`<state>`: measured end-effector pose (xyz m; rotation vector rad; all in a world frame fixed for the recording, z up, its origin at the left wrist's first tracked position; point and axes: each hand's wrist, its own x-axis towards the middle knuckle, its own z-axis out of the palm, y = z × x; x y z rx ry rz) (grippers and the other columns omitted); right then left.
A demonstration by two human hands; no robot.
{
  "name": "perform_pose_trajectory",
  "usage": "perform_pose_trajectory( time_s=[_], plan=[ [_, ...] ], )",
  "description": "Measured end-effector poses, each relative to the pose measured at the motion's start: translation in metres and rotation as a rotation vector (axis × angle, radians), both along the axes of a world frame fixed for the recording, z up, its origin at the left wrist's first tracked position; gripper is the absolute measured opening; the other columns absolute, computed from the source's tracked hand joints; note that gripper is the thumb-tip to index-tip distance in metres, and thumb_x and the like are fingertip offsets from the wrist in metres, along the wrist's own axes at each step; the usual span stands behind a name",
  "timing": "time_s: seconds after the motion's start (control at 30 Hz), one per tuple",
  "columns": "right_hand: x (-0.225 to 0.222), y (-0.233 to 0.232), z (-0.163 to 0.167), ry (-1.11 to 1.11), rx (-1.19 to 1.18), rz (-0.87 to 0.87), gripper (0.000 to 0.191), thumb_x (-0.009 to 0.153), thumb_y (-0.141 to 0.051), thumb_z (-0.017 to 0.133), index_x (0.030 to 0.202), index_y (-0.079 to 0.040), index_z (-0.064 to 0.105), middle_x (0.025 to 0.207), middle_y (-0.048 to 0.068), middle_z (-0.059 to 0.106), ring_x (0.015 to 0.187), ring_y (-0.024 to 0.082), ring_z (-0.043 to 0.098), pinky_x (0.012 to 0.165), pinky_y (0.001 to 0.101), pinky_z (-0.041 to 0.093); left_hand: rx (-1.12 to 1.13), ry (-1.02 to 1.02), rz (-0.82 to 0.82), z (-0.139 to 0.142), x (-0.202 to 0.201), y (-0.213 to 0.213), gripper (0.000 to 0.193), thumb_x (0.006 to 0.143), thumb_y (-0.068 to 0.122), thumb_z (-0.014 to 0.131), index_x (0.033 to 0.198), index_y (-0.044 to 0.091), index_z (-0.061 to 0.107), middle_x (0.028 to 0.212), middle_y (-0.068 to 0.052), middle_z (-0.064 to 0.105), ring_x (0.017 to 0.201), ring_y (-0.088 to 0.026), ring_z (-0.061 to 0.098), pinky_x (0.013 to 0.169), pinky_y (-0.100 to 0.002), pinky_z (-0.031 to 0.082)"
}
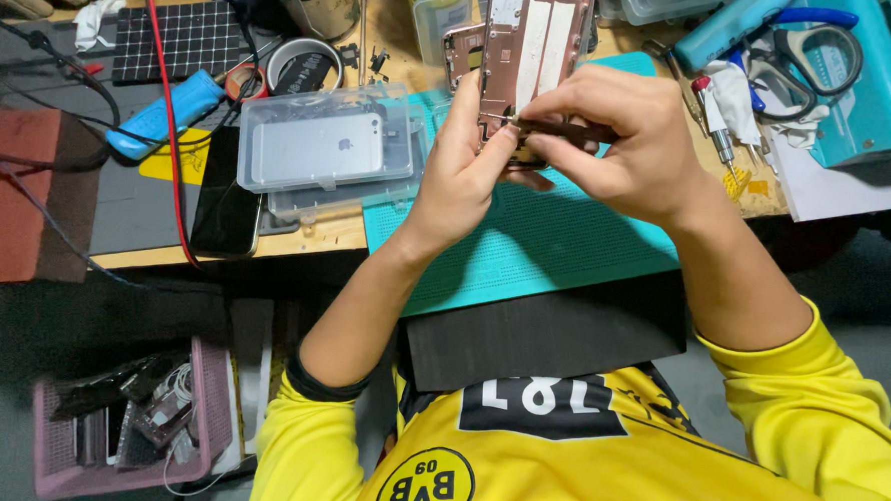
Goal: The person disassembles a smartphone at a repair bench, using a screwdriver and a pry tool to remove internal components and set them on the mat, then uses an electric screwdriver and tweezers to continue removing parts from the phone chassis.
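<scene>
— What have the hands got from where you sit?

— I see my left hand (462,170) clasped around the lower edge of a rose-gold phone housing (532,51), which stands nearly upright above the teal work mat (545,246), inner side facing me. My right hand (621,138) is pinched tight on a dark slim tool (561,132), its tip at the housing's bottom edge, right against my left fingertips.

— And around them?

— Left of the mat, a clear plastic box (326,150) holds a silver phone (316,148) lying back-up. A black phone (225,195) lies face-up beside it. A blue-handled tool (164,114) rests farther left, and scissors (808,59) sit on the teal machine (879,81) to the right. A pink basket (212,411) of parts sits below the bench edge.
</scene>
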<state>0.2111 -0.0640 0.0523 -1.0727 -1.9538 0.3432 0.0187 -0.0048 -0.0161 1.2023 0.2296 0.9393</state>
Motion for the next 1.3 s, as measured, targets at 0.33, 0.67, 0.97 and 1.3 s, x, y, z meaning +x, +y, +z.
perform_pose_trajectory(
  time_s=[0.33,0.67,0.97,1.3],
  plan=[
    [-0.007,0.000,0.004,0.026,-0.059,-0.011,0.017,0.098,-0.001,0.076,0.114,-0.002,0.074,0.085,0.006,0.068,0.069,0.010,0.062,0.062,0.0249,0.045,-0.032,-0.001,0.008,0.001,-0.005,-0.002,0.053,0.111,0.000,0.041,0.160,0.007,0.020,0.132,-0.014,0.061,0.110,-0.022,0.069,0.084,-0.041,0.069],
    [0.003,-0.004,0.008,0.079,-0.131,0.067,0.023,0.093,0.011,0.058,0.107,0.001,0.074,0.090,0.008,0.070,0.069,0.010,0.067,0.060,0.0247,0.051,-0.049,0.015,0.075,0.003,-0.017,0.004,0.048,0.113,0.001,0.038,0.158,0.005,0.023,0.135,-0.018,0.063,0.113,-0.027,0.073,0.085,-0.039,0.069],
    [0.028,0.009,-0.010,0.627,-0.579,0.181,0.034,0.100,0.010,0.049,0.128,0.007,0.067,0.113,0.010,0.073,0.103,0.017,0.072,0.094,0.0283,0.059,-0.129,-0.053,0.293,0.011,-0.056,0.014,0.042,0.111,0.004,0.036,0.153,0.003,0.029,0.137,-0.022,0.062,0.112,-0.034,0.073,0.082,-0.039,0.068],
    [0.017,0.021,-0.038,0.413,-0.323,-0.073,0.014,0.110,-0.004,0.067,0.121,0.003,0.072,0.097,0.006,0.069,0.081,0.011,0.061,0.075,0.0249,0.050,-0.287,-0.169,0.179,0.012,-0.073,0.016,0.046,0.116,0.025,0.026,0.148,-0.004,0.040,0.137,-0.026,0.063,0.120,-0.042,0.070,0.088,-0.045,0.066]
  ],
)
